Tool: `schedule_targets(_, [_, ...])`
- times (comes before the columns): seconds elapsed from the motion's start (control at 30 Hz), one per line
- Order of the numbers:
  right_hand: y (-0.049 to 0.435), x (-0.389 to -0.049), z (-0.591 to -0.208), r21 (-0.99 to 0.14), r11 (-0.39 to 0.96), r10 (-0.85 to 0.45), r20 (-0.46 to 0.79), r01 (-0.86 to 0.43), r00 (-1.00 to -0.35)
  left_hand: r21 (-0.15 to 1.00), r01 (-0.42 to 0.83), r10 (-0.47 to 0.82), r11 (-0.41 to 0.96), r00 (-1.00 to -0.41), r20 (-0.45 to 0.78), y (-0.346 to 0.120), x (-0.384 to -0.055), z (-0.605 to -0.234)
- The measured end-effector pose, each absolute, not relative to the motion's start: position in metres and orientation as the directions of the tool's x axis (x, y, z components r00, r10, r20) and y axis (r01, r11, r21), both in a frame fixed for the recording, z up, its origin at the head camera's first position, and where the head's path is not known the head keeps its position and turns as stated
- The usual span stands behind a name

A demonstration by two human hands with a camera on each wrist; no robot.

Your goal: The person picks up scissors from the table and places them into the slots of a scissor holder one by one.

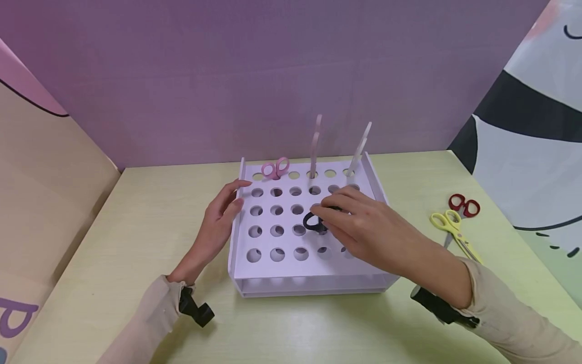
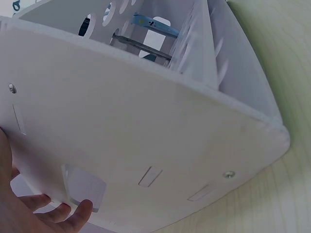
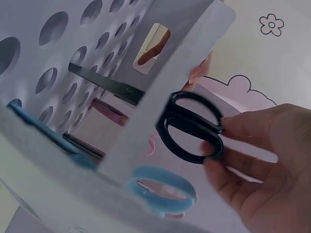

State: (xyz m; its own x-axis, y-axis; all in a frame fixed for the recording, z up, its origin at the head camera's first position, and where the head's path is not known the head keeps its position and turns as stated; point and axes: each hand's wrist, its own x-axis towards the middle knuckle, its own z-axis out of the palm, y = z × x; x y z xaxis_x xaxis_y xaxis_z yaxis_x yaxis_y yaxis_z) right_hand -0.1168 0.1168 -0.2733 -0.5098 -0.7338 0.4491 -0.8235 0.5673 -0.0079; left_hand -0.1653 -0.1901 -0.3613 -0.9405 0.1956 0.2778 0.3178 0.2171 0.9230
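A white rack with rows of round holes stands on the table. My right hand pinches the handle loops of black scissors over the rack's front right part. In the right wrist view, the black scissors' blade passes down through the top board towards the holed board below. My left hand rests against the rack's left side panel, its fingertips beside the cut-out. Pink scissors, pale pink scissors and whitish scissors stand in the back row.
Red-handled scissors and yellow scissors lie on the table to the right of the rack. Behind the table rises a purple wall. A light blue scissors handle shows near my right hand in the right wrist view.
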Motion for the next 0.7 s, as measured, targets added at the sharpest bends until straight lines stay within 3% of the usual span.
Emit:
schedule_targets(0.23, [0.125,-0.118,-0.273,-0.017,0.628,-0.693,0.442,-0.778,-0.569,0.923,0.317,0.194,0.219,-0.941,0.277,-0.190,-0.165,-0.361])
schedule_targets(0.7, [0.167,-0.109,-0.271,-0.103,0.651,-0.554,0.613,-0.752,-0.563,0.923,0.322,0.201,0.209,-0.938,0.281,-0.191,-0.165,-0.361])
